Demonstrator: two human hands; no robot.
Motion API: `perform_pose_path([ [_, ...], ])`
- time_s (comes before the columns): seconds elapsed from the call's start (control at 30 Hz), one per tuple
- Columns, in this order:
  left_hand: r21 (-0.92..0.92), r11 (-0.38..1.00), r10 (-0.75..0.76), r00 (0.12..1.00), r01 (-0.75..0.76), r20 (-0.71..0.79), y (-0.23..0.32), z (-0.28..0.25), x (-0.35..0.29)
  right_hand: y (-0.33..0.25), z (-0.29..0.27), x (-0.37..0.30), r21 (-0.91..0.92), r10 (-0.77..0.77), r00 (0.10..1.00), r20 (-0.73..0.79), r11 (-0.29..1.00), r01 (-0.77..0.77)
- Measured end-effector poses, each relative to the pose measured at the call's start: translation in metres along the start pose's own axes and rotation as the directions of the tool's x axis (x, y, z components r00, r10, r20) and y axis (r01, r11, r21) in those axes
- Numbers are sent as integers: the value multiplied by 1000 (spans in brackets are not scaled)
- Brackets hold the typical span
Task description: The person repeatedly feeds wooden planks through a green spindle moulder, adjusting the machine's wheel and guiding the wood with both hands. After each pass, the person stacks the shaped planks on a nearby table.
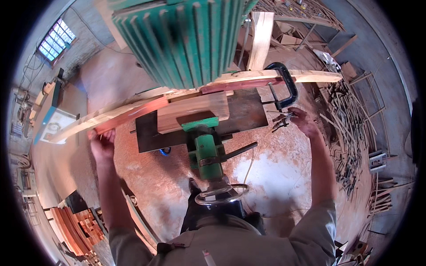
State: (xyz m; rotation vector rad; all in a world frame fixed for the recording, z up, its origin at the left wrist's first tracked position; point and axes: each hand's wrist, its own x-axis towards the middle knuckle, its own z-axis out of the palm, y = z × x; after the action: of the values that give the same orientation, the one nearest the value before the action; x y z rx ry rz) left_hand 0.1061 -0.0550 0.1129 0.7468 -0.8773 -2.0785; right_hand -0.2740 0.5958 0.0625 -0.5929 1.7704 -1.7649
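Observation:
My left hand [103, 142] is closed round the near left end of a reddish wooden strip [133, 114]. That strip lies along a long, pale curved board [239, 77], with a darker red piece [248, 84] further right. A black G-clamp [292, 91] straddles the board's right part. Beneath the clamp, my right hand [303, 122] pinches a metal handle [282, 119] with thin rods, in line with the clamp's screw; its exact shape is blurred. Between my hands, a flat wooden block [193, 111] rests on the dark metal machine table [253, 111].
A green ribbed machine housing [177, 44] hangs above the table and hides part of the board. Below stand a green machine column [208, 153], a lever [239, 151] and a handwheel [222, 194]. Scrap wood [346, 128] piles up at right; stacked red-brown strips [73, 230] lie lower left.

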Motion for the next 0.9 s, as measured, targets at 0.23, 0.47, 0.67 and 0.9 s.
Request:
perform_pose_path([
  [0.23, -73, 994, -85, 996, 82, -36, -45, 26, 38, -42, 33, -38, -327, 88, 908, -409, 915, -236],
  [0.47, -63, 978, -189, 974, 198, 126, -66, 1, 69, -58, 105, -118, -233, 43, 852, -522, 953, -191],
  [0.67, -25, 982, -181, 963, 190, 200, -81, -3, 85, -30, 157, -156, -208, 111, 852, -511, 946, -248],
  [0.9, -15, 967, -256, 967, 256, -12, -124, 21, 73, -3, 194, -174, -138, 226, 839, -496, 933, -333],
])
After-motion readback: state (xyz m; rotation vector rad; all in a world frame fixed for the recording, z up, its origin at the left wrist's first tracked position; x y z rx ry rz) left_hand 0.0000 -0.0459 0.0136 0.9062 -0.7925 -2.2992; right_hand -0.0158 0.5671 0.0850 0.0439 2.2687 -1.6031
